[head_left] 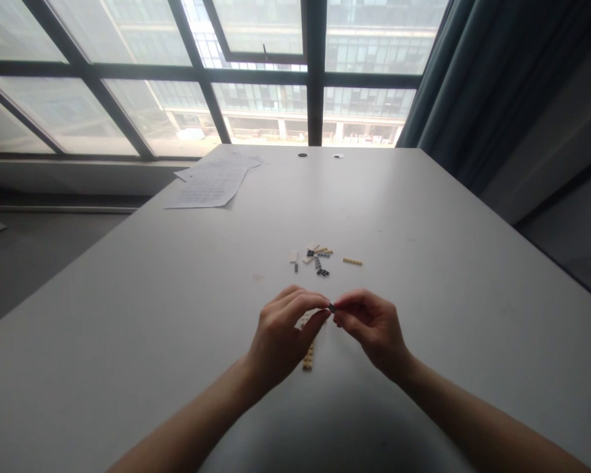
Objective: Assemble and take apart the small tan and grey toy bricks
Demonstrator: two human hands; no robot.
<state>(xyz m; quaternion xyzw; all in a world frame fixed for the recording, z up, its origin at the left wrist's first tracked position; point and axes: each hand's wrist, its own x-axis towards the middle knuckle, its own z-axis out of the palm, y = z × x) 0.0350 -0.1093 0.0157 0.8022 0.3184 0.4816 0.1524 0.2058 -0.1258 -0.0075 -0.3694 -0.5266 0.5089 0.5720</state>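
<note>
My left hand (285, 332) and my right hand (369, 328) meet above the white table (423, 217), fingertips pinched together on a small dark building piece (331, 307). A long tan studded strip (308, 355) lies on the table under my left hand, partly hidden by the fingers. Whether the left fingers touch the strip I cannot tell. A little farther off lies a small heap of loose pieces (317, 257) in tan, grey and black, with a white piece (293, 256) to its left and a short tan strip (352, 261) to its right.
Printed paper sheets (211, 184) lie at the far left of the table. Two round cable holes (302, 155) sit near the far edge. Large windows stand behind the table, and a dark curtain (473, 85) hangs at the right.
</note>
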